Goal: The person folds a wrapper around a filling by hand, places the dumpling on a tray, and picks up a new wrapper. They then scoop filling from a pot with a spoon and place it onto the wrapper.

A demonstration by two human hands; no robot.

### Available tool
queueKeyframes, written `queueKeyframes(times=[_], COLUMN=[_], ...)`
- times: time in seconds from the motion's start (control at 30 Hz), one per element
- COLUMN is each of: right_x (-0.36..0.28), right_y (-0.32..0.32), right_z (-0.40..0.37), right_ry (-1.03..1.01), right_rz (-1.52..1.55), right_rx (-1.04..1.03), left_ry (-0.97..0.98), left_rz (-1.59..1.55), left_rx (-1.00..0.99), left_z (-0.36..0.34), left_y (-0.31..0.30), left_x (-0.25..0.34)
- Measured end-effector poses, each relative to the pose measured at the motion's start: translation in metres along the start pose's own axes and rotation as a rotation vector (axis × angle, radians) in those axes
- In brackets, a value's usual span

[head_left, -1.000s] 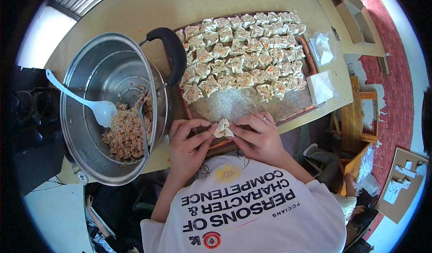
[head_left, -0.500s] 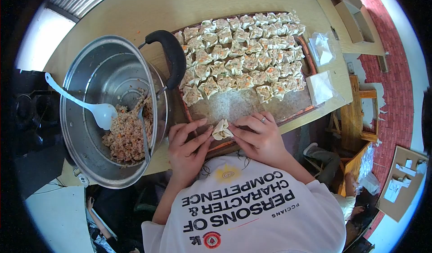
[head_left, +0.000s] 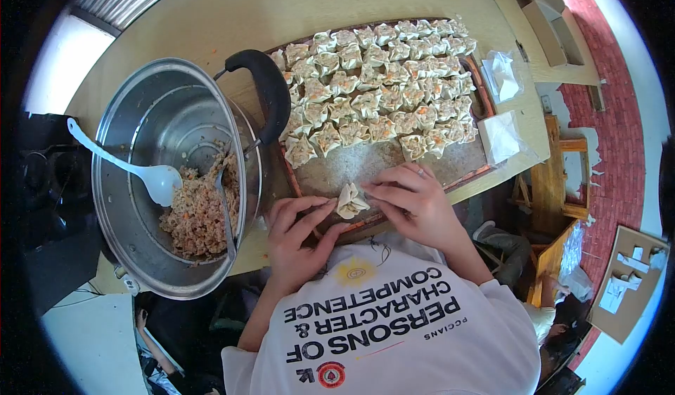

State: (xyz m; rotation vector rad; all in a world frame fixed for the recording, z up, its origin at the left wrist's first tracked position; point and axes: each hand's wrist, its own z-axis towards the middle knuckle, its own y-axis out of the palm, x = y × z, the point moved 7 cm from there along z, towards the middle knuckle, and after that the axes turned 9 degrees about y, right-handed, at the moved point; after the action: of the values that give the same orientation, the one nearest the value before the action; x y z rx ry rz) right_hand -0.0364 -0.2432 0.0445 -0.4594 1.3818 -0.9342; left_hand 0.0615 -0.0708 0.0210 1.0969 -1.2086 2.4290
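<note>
A folded dumpling (head_left: 350,201) with a pleated wrapper is near the board's front edge, between my two hands. My left hand (head_left: 299,237) is at its left, fingers apart and curved, the fingertips close to the wrapper. At its right side, the fingertips of my right hand (head_left: 415,202) pinch the wrapper's edge. Beyond them, rows of open-topped filled dumplings (head_left: 365,104) cover much of the board (head_left: 351,166). The filling inside the folded dumpling is hidden.
A large metal pot (head_left: 116,205) with a black handle (head_left: 271,89) stands at the left, holding minced filling (head_left: 200,216), a white ladle (head_left: 162,184) and a metal spoon (head_left: 228,219). Plastic-wrapped packets (head_left: 500,138) lie at the right. Other people are partly visible below the table.
The folded dumpling has moved slightly right and now shows more of its top. My right hand has shifted up and right; my left fingers have spread away from the wrapper.
</note>
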Motion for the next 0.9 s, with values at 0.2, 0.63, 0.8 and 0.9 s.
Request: queueKeyframes(times=[0.2,0.63,0.8,0.9], right_x=[-0.01,0.0,0.0,0.001], right_y=[-0.002,0.002,0.006,0.005], right_z=[-0.005,0.001,0.003,0.003], right_ry=[0.178,0.148,0.137,0.118], right_rz=[0.037,0.015,0.016,0.021], right_rx=[0.035,0.02,-0.004,0.006], left_ry=[-0.025,0.022,0.021,0.012], left_rz=[-0.069,0.033,0.081,0.078], left_rx=[-0.027,-0.148,-0.206,-0.201], left_z=[0.003,0.028,0.026,0.026], left_y=[-0.005,0.006,0.016,0.017], left_x=[-0.003,0.005,-0.001,-0.003])
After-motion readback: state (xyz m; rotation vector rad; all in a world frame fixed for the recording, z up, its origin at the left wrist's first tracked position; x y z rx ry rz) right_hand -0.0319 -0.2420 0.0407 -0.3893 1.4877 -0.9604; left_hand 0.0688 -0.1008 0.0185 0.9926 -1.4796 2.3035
